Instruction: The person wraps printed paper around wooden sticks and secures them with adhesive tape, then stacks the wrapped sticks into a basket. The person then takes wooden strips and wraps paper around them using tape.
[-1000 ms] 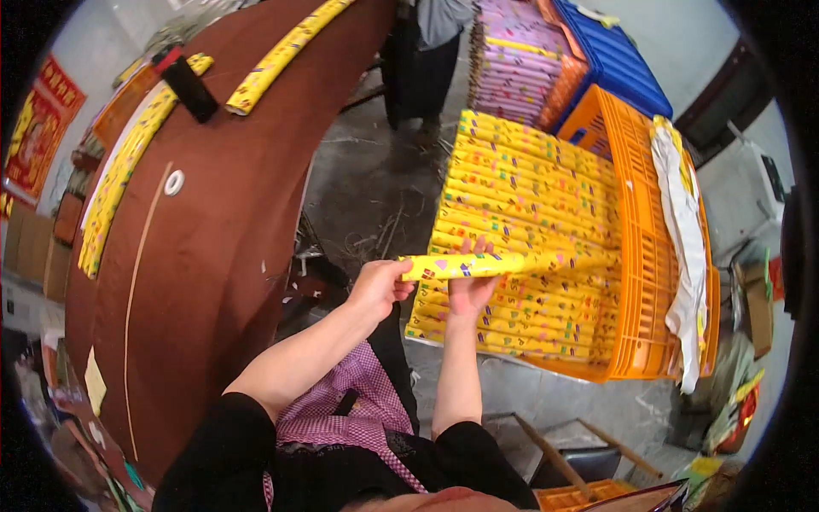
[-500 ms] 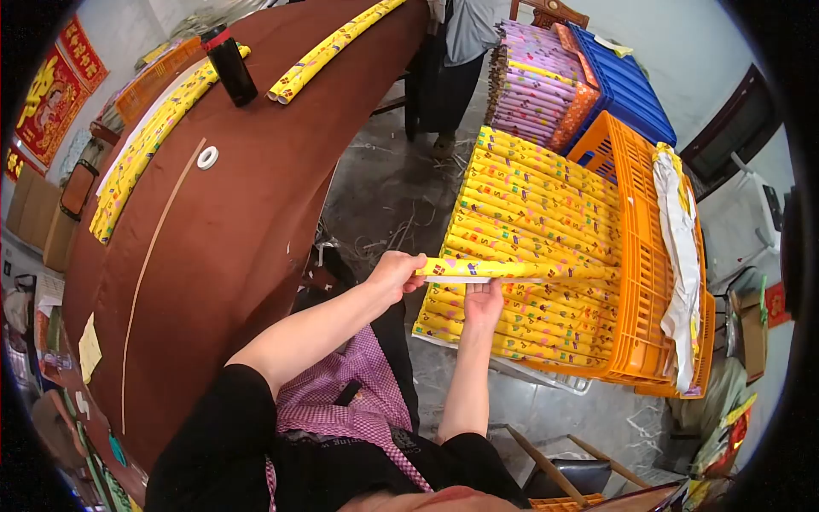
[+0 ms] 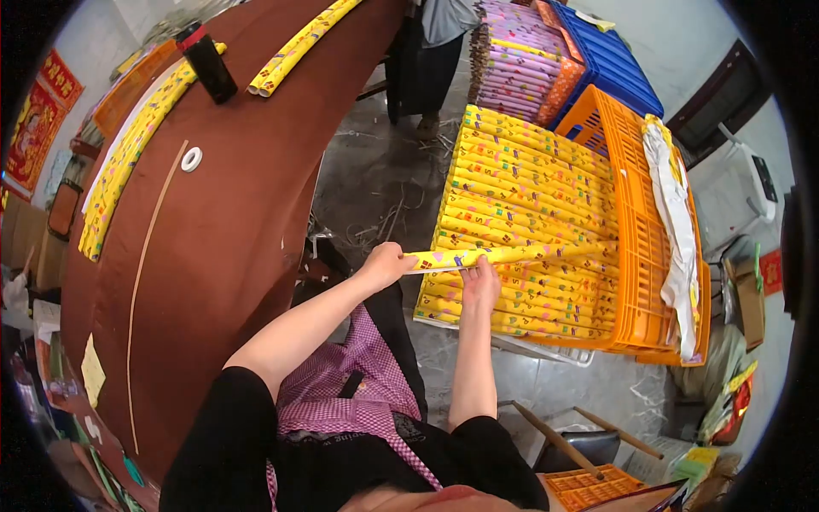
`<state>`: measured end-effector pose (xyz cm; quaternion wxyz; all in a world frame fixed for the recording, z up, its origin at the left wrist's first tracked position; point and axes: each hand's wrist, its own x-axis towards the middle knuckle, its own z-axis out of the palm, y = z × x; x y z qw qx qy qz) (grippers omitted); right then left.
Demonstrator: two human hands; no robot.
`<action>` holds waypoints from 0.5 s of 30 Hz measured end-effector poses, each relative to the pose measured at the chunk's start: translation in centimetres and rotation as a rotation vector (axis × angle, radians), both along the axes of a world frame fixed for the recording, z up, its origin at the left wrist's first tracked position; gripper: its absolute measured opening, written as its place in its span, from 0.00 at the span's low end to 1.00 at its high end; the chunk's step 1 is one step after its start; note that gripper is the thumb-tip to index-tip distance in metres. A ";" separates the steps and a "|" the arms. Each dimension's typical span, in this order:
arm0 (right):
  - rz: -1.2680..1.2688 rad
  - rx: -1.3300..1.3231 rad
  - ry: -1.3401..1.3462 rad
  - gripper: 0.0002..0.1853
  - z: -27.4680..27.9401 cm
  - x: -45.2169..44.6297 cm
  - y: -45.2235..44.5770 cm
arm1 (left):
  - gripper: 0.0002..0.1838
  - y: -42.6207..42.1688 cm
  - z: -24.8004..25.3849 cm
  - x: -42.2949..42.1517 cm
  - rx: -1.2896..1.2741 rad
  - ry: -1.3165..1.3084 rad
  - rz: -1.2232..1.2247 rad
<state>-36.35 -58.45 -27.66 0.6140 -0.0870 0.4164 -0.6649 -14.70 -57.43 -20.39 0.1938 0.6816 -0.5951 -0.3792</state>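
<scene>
My left hand [image 3: 386, 265] grips the near end of a yellow patterned paper roll [image 3: 512, 254]. My right hand [image 3: 481, 284] is closed around the same roll further along, thumb on top and fingers below. A white edge shows along the roll's underside between the hands. The roll's far end reaches toward the orange crate [image 3: 627, 256], above many similar yellow rolls [image 3: 529, 183] stacked in rows. Both hands are over the near side of that stack.
At left, a brown-covered table [image 3: 230, 205] bears yellow rolls [image 3: 303, 47], a black bottle [image 3: 207, 64], a white ring [image 3: 192, 159] and a thin stick [image 3: 147, 256]. Purple rolls [image 3: 520, 68] and a blue crate [image 3: 606, 64] stand behind. Another person [image 3: 431, 60] stands beyond the table.
My right hand has gone from open fingers under the roll to thumb and fingers closed on it. My left hand keeps its grip. The camera view has shifted a little.
</scene>
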 end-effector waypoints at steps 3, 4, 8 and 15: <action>-0.060 0.050 -0.003 0.11 2.1 0.6 0.8 | 0.26 -0.8 1.7 1.0 -0.037 -0.217 -0.192; -0.041 0.062 0.005 0.09 2.0 0.2 1.5 | 0.25 -0.7 2.4 1.0 -0.145 -0.167 -0.147; 0.073 0.069 0.097 0.06 0.3 -0.3 3.6 | 0.25 -1.5 1.7 -0.3 -0.278 -0.053 -0.324; -0.044 0.057 0.017 0.12 1.5 2.4 6.5 | 0.18 -0.7 1.0 -3.8 0.440 0.019 -0.775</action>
